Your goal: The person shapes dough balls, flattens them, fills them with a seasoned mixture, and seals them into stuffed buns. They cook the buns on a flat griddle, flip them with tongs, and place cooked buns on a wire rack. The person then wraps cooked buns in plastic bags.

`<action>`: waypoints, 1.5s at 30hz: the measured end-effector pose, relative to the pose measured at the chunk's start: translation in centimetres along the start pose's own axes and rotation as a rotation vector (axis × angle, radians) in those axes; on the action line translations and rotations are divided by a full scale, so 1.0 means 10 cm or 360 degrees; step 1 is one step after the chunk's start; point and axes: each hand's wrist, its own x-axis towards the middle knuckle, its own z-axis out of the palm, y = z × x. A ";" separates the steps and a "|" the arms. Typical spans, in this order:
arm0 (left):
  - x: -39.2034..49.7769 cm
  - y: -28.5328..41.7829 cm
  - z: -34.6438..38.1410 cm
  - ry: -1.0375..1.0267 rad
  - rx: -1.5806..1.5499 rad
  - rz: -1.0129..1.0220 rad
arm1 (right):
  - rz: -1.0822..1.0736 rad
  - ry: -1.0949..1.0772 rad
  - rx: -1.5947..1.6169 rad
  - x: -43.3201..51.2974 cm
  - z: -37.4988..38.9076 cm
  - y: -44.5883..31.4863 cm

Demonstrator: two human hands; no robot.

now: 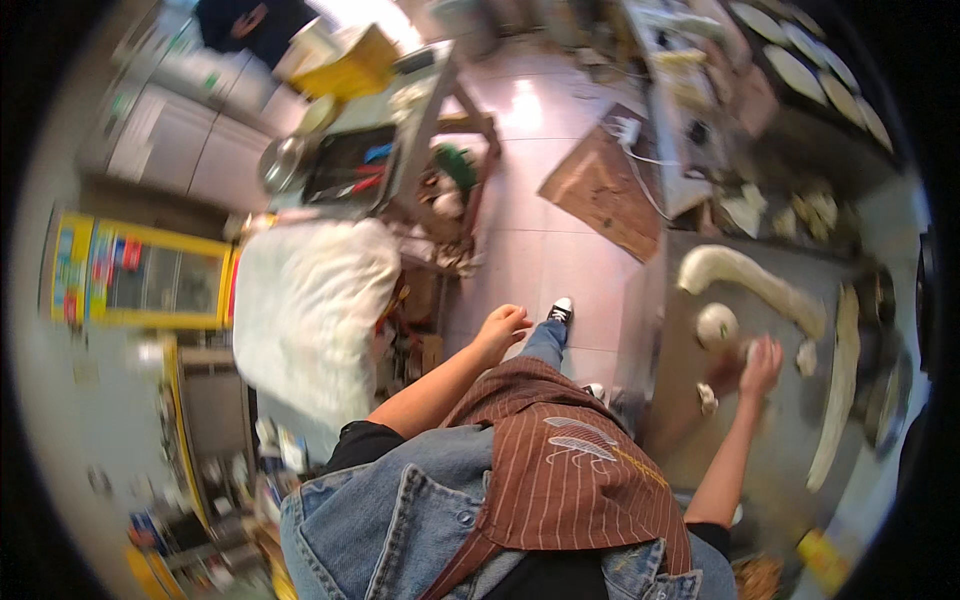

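Observation:
My left hand [501,334] hangs in front of my apron [585,472], fingers loosely curled and apart, with nothing in it. On my right, my right hand [763,366] is over a grey worktop [675,457]. A small pale patch shows at its fingers, but blur hides whether they grip it. Left of that hand sits a round white dough ball [717,326] with a greenish mark. A thick, bent dough roll [750,277] lies beyond it, and a long dough strip [836,390] runs along the right. Small dough scraps [706,399] lie nearby.
A white cloth [307,307] covers something on my left. Beyond it stands a table with a dark tray [351,166]. A brown board [607,187] and a white cable [646,184] are ahead. Flat pale rounds [795,73] lie at the far right. A person [251,26] is at the far left.

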 end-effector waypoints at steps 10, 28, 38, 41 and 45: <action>-0.36 -0.23 -2.10 0.0798 -0.1554 0.0303 | -0.0609 -0.0084 0.0207 -0.05 0.20 -1.55; -1.93 1.06 -2.61 0.1059 0.1516 0.1509 | 0.0731 -0.3225 0.1522 -2.82 2.02 -7.80; -2.63 0.80 -3.81 0.3045 0.1893 0.0540 | -0.0610 -0.3703 0.1409 -3.92 1.16 -9.58; -3.42 1.10 -4.33 0.2919 0.1754 0.0010 | -0.0501 -0.3813 0.1384 -4.13 1.16 -9.93; -3.84 1.65 -4.73 0.3247 0.2221 0.0797 | -0.0663 -0.3946 0.1980 -4.20 1.39 -10.48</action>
